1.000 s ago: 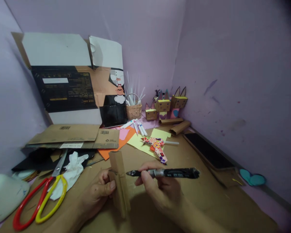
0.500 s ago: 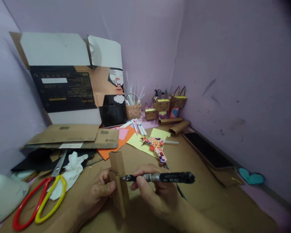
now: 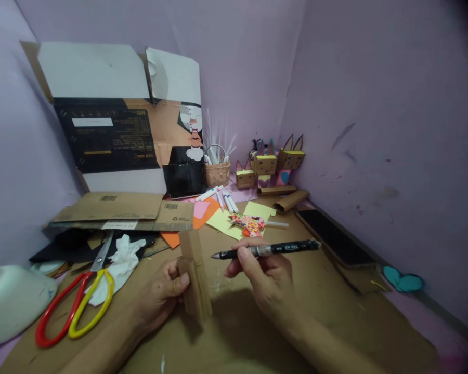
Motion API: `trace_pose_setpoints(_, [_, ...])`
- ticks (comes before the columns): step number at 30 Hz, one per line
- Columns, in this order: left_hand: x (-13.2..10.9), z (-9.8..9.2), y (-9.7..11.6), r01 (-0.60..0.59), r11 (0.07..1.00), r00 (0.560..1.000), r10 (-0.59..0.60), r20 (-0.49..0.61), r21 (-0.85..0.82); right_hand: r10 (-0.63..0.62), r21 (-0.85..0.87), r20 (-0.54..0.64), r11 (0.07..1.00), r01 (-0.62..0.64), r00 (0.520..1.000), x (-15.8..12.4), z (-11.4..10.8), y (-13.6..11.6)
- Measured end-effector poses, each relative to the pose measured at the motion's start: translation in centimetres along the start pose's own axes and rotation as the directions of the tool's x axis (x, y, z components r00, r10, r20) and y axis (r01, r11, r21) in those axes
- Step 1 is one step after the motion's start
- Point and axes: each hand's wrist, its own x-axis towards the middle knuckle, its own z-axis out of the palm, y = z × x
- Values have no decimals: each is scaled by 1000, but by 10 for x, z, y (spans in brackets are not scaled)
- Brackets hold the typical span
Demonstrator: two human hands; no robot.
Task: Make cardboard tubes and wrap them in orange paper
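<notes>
A folded brown cardboard piece (image 3: 197, 285) stands upright in my left hand (image 3: 166, 293), whose thumb presses on its near face. My right hand (image 3: 265, 275) grips a black pen (image 3: 273, 249) between thumb and fingers. The pen's tip points left and is apart from the cardboard. Behind the right hand lies a flower-patterned paper shape (image 3: 249, 223) with a pale straw sticking out. Red-and-yellow-handled scissors (image 3: 91, 298) rest left of my left hand, beside a crumpled white tissue (image 3: 122, 259).
A flattened printed box (image 3: 109, 135) leans on the back wall above folded cardboard (image 3: 109, 205). A basket (image 3: 217, 174), several white markers (image 3: 230, 201) and cardboard animal figures (image 3: 265, 165) stand or lie behind. A phone-like dark slab (image 3: 335, 236) lies right; a white container (image 3: 15, 301) is at left.
The pen has come away from the cardboard piece, as my right hand moved up and to the right. My left hand still holds the cardboard, now turned slightly. The view has shifted a little.
</notes>
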Motion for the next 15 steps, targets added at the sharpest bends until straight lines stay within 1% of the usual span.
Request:
trace_pose_setpoints(3, [0, 0, 0, 3, 1000, 999, -4, 38, 21, 12, 44, 65, 999, -15, 998, -4, 2, 0])
trace_pose_setpoints(6, [0, 1, 1, 18, 998, 998, -21, 56, 53, -21, 28, 118, 999, 18, 993, -9, 5, 1])
trace_pose_setpoints(10, [1, 0, 0, 15, 996, 999, -20, 51, 88, -56, 5, 145, 998, 56, 988, -8, 7, 0])
trace_pose_setpoints(15, [1, -1, -2, -11, 996, 998, 6, 60, 87, -67, 19, 149, 998, 65, 987, -6, 6, 0])
